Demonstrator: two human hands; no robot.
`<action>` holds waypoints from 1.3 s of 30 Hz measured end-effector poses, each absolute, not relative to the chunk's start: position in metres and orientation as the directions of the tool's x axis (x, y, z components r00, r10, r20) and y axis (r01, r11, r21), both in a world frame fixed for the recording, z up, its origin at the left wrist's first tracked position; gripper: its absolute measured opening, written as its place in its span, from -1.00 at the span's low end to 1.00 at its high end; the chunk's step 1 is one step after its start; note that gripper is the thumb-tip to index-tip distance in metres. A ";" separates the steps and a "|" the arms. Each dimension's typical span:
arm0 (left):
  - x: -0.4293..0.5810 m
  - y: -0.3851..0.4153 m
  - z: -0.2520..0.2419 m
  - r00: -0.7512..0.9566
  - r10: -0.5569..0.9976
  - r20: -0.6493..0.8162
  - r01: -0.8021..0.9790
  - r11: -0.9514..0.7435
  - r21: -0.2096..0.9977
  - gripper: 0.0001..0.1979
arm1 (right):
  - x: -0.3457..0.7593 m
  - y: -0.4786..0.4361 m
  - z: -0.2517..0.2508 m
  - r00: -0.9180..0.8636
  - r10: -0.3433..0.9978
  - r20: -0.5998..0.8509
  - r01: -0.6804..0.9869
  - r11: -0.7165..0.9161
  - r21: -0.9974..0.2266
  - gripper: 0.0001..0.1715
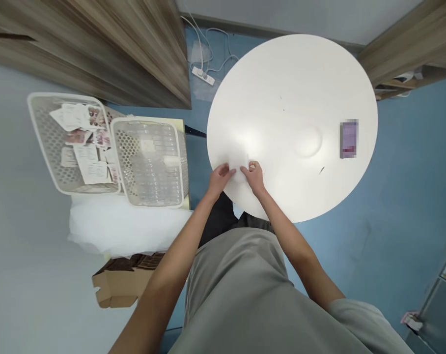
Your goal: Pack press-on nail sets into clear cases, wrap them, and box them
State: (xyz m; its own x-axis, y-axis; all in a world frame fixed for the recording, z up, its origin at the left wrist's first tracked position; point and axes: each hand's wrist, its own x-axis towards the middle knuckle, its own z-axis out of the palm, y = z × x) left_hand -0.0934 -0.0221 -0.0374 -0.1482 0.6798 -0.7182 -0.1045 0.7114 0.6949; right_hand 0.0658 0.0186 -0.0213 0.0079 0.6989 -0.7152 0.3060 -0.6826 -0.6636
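Both hands are over the near left part of a round white table. My left hand has its thumb and fingers drawn together, pointing right. Facing it, a short gap away, my right hand has its fingers curled and its thumb pointing left. A pale, see-through thing lies between and just beyond the fingertips; its outline is too faint to name it. Farther right on the tabletop is a faint clear round shape.
A blurred purple item lies near the table's right side. Left stand two white baskets, one with printed packets, one with clear plastic containers. Below are a white bag and a cardboard box. A power strip lies behind.
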 end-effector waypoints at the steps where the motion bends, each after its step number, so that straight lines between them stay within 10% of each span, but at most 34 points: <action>1: -0.107 -0.019 -0.038 -0.182 0.662 -0.727 -0.209 0.697 0.686 -0.39 | 0.052 0.027 -0.024 -0.035 0.695 -0.718 0.286 -0.682 -0.673 -0.63; 9: -0.134 0.046 -0.048 -0.286 0.641 -0.712 -0.368 0.613 0.699 -0.42 | 0.024 0.093 -0.034 -0.108 0.812 -0.574 0.511 -0.450 -0.732 -0.62; 16: -0.102 0.071 -0.049 -0.475 0.693 -0.543 0.261 0.700 0.665 -0.68 | 0.040 0.099 -0.039 -0.097 0.848 -0.520 0.882 -0.169 -0.439 -0.68; 24: -0.088 0.029 -0.014 -0.557 0.703 -0.442 0.462 0.704 0.539 -0.59 | 0.065 0.055 -0.019 -0.233 0.826 -0.514 0.828 -0.109 -0.550 -0.62; 39: -0.002 -0.249 0.051 -0.781 0.361 -0.510 -0.093 0.740 0.667 -0.80 | 0.104 -0.095 0.028 -0.704 0.467 -0.535 0.668 0.181 -0.722 -0.78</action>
State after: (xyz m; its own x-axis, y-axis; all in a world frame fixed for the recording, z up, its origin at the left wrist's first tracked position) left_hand -0.0017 -0.2487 0.0512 -0.7806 0.3613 -0.5100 -0.0933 0.7395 0.6666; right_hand 0.1042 -0.0954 0.0284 -0.7043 0.4670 -0.5347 0.6681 0.1812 -0.7217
